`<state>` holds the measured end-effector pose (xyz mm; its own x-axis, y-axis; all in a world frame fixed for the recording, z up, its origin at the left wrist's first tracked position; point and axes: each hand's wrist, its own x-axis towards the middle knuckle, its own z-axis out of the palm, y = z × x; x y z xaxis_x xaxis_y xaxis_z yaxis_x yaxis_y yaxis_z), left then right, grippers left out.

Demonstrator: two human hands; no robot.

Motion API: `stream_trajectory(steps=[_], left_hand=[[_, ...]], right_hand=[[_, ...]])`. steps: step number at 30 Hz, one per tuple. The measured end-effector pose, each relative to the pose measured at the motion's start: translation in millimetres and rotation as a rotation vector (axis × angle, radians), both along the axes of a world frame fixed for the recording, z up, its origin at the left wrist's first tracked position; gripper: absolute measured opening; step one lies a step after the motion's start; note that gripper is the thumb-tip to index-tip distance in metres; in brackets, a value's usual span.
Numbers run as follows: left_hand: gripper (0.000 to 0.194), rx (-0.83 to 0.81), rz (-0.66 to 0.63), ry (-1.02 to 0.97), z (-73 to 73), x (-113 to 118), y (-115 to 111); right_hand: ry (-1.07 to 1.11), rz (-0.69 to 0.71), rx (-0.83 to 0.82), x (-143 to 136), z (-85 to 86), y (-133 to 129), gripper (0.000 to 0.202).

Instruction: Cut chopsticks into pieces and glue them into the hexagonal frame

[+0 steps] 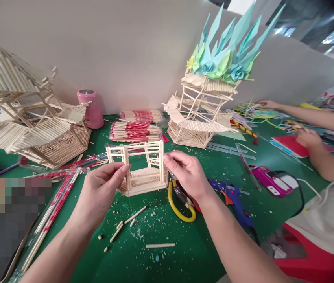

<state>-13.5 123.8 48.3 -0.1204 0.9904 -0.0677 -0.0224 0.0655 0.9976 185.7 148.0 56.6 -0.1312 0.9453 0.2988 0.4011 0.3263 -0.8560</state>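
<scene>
Between my two hands is a small open frame built of wooden sticks [144, 175], with upright posts, top rails and a flat stick floor. My left hand [104, 182] pinches its left front post between thumb and fingers. On the other side, my right hand [187, 173] is closed on the right end post. Yellow-handled scissors [171, 200] lie just under my right hand, their blades partly hidden. Below the frame, loose stick pieces [135, 215] and one short stick [161, 245] rest on the green tabletop [125, 259] among crumbs.
Large stick models stand left [48, 133] and right [202, 129], the right one topped with folded blue paper. Behind are stick bundles [137, 131] and a pink bottle [91, 110]. A blue glue gun [231, 198] and purple power strip [268, 181] lie right, near another person's hands [308, 137].
</scene>
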Motion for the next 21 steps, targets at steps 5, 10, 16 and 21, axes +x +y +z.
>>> stream_trajectory(steps=[5,10,16,21], left_hand=[[0.030,-0.014,-0.005,-0.041,-2.8,-2,-2],[0.032,-0.040,-0.012,-0.095,-5.7,-5,-5],[0.032,-0.091,-0.032,-0.212,-6.8,-10,-3],[0.034,-0.143,0.020,-0.307,-2.3,-16,2]], right_hand=[[-0.031,-0.183,0.178,-2,7.3,-13,0.011],[-0.142,-0.126,0.317,-13,15.1,-26,0.009],[-0.156,-0.068,0.394,-16,17.7,-27,0.014],[-0.060,-0.163,0.372,-10,17.6,-20,0.012]])
